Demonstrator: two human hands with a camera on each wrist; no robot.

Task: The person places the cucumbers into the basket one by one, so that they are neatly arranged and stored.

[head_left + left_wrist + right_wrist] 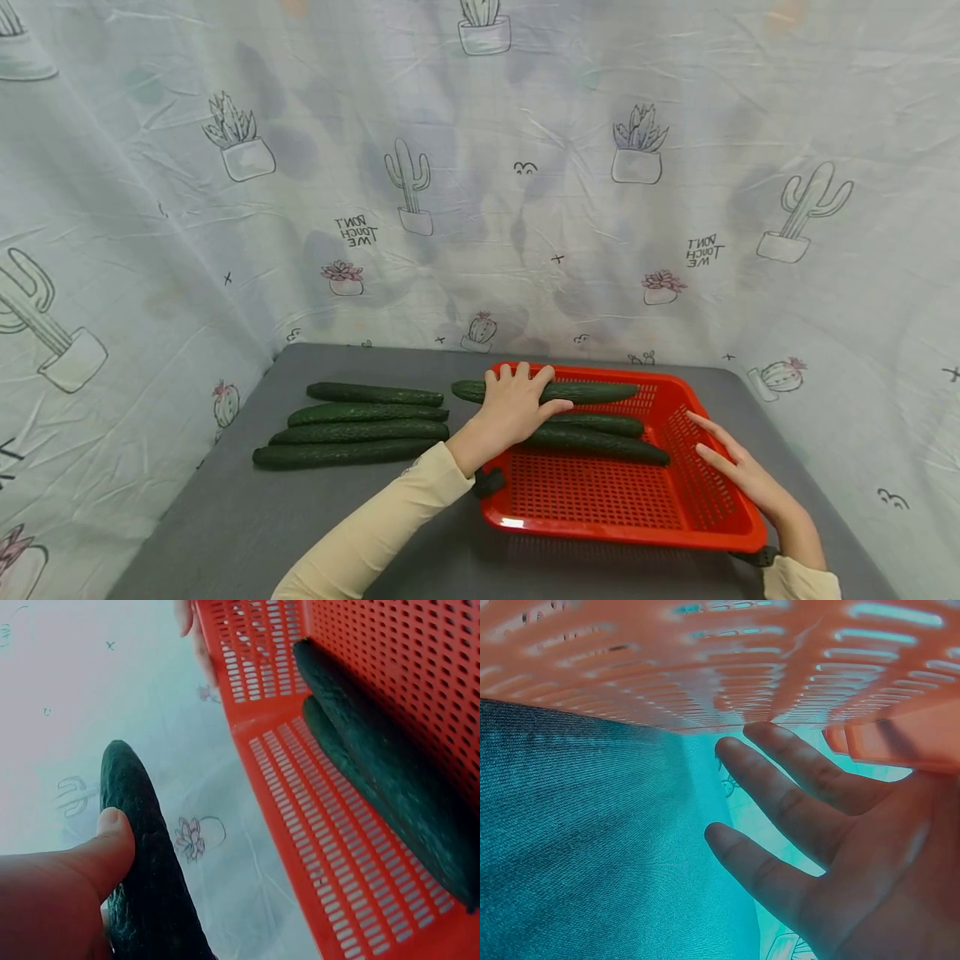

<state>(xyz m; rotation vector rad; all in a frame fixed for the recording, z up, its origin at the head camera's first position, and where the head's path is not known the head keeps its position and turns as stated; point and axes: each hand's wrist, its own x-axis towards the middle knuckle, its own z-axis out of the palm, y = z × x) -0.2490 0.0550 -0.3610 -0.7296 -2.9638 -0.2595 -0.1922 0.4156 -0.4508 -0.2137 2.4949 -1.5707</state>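
Note:
My left hand (516,410) grips a dark green cucumber (592,392) around its middle, above the far side of the red plastic basket (592,525). In the left wrist view, the thumb (112,844) lies along the held cucumber (135,795). Two more cucumbers (600,443) lie side by side inside the basket, partly hidden by my left hand. At the basket's right rim is my right hand (750,475), two digits reaching over the side wall. Three fairly straight, spread fingers (780,806) show outside the perforated wall in the right wrist view.
Several cucumbers (360,430) lie roughly parallel on the grey tabletop (330,517), left of the basket. A pale curtain (480,208) with cactus drawings surrounds the back and sides. Dark devices (489,483) are worn at both wrists.

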